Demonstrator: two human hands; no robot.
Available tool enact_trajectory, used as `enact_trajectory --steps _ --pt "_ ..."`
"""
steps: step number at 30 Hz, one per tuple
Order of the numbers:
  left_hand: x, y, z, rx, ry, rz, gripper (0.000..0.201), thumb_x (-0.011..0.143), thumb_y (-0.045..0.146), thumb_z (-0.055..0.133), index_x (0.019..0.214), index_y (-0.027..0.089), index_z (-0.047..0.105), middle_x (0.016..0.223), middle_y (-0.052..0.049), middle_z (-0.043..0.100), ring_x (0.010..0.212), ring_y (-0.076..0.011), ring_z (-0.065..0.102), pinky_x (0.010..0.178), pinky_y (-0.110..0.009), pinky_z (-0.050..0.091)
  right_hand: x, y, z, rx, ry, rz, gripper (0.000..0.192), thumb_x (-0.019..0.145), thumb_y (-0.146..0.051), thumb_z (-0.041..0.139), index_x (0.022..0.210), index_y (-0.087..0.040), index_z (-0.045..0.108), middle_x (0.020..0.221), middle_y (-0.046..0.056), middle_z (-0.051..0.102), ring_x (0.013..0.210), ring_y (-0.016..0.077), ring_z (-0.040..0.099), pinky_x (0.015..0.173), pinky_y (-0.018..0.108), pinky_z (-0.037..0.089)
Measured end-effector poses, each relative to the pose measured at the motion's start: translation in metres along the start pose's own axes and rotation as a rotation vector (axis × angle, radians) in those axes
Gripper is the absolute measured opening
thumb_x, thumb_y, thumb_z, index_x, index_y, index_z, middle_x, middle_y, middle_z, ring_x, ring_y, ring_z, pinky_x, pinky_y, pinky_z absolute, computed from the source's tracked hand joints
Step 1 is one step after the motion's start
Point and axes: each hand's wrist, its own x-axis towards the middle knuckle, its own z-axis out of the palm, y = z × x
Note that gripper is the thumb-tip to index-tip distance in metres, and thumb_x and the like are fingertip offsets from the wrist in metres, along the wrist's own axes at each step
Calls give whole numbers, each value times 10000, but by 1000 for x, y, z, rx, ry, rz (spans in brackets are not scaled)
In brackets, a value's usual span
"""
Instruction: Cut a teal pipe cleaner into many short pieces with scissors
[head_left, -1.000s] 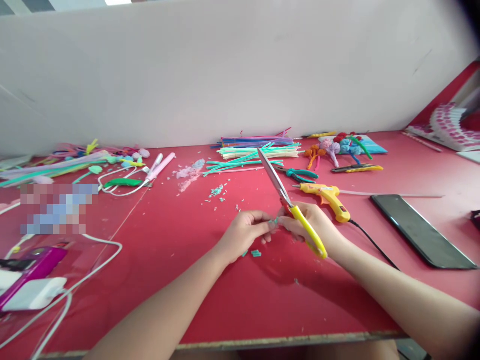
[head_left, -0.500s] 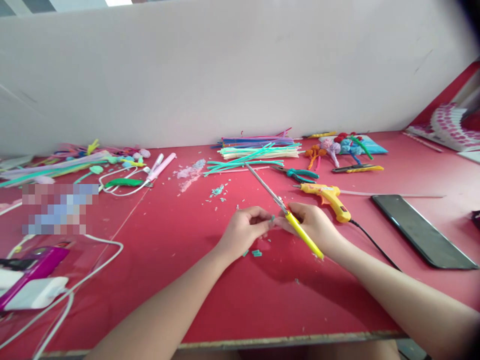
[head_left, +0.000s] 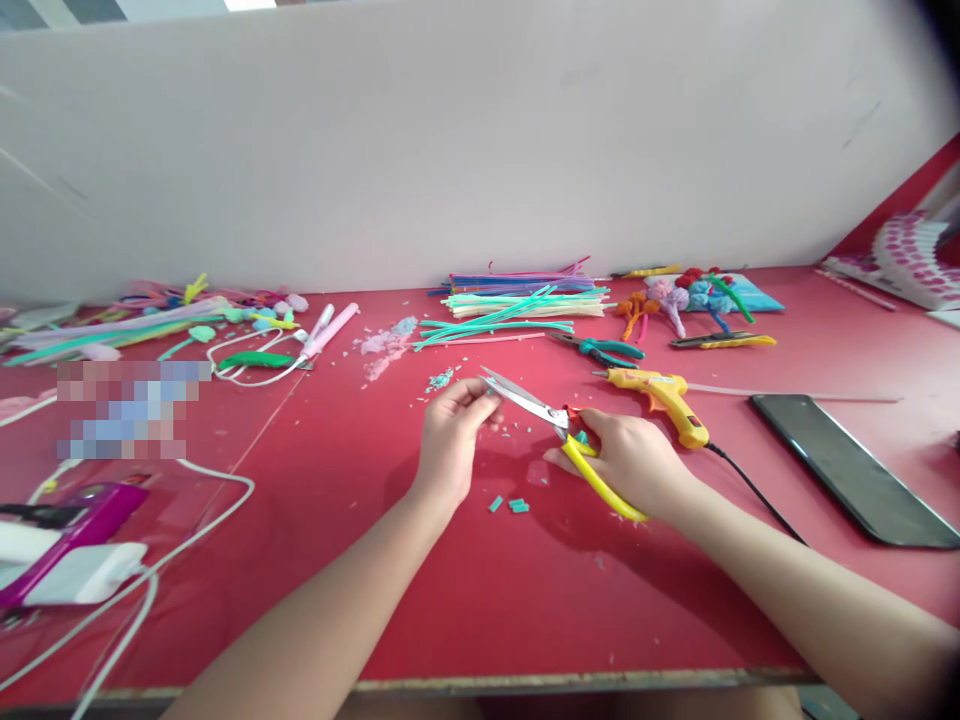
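Observation:
My right hand grips the yellow handles of a pair of scissors. Its blades lie low over the red table, point left and stand slightly apart. A tiny teal bit shows at the right thumb, beside the handles. My left hand has its fingers curled together right at the blade tips. Whether they pinch anything is hidden. Short teal cut pieces lie on the table between the two hands.
Behind the hands lie a yellow glue gun with its black cord, teal-handled pliers, a bundle of pipe cleaners and pipe-cleaner flowers. A dark phone lies at the right. White cables and a purple device are at the left.
The scissors have swung from pointing up and away to lying low and pointing left. My left hand moved up and left from the right hand to the blade tips.

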Motion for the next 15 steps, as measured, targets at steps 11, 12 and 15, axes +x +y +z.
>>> enact_trajectory --steps 11,12,15 --pt "0 2 2 -18 7 -12 55 660 201 599 681 151 595 604 14 515 559 -81 468 533 -198 363 -1 0 1 -19 -4 -19 369 742 -551 390 674 -200 480 531 5 513 477 124 454 457 234 204" --pt "0 2 3 -21 7 -12 55 656 201 601 683 152 598 605 14 518 560 -80 469 533 -198 363 -1 0 1 -23 -2 -24 373 746 -554 386 674 -200 479 527 3 511 473 121 448 455 232 201" --pt "0 2 3 -36 6 -8 63 653 199 604 698 155 610 615 16 532 562 -76 472 535 -195 366 -2 1 2 -28 2 -38 383 756 -561 370 673 -203 478 517 0 508 461 116 435 451 227 194"
